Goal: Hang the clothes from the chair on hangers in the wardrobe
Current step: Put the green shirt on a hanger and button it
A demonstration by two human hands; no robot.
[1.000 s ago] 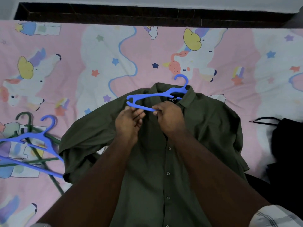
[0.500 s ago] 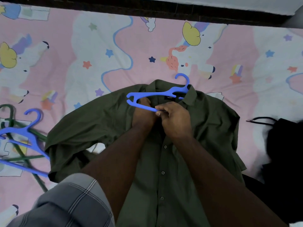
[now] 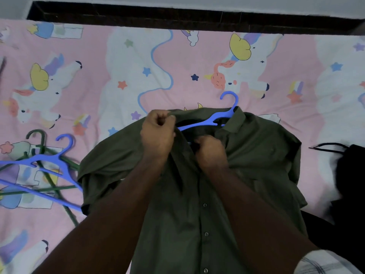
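Observation:
A dark green button-up shirt (image 3: 260, 155) lies face up on the pink unicorn bedsheet (image 3: 118, 62). A blue plastic hanger (image 3: 215, 119) sits inside its neck opening, with the hook sticking out above the collar. The hanger's left arm runs under the shirt's left shoulder fabric. My left hand (image 3: 158, 133) grips the left collar and shoulder fabric, pulled up over that end of the hanger. My right hand (image 3: 211, 153) is curled on the shirt's front placket just below the collar.
Spare hangers lie in a pile at the left: a blue hanger (image 3: 49, 161) on top of green hangers (image 3: 41, 147). A black garment with a thin strap (image 3: 351, 175) lies at the right edge. The dark bed frame (image 3: 177, 16) runs along the far side.
My left hand moved up from under the hanger to the shirt's left shoulder and pulled the fabric over the hanger's left arm. My right hand shifted from the hanger bar to the placket.

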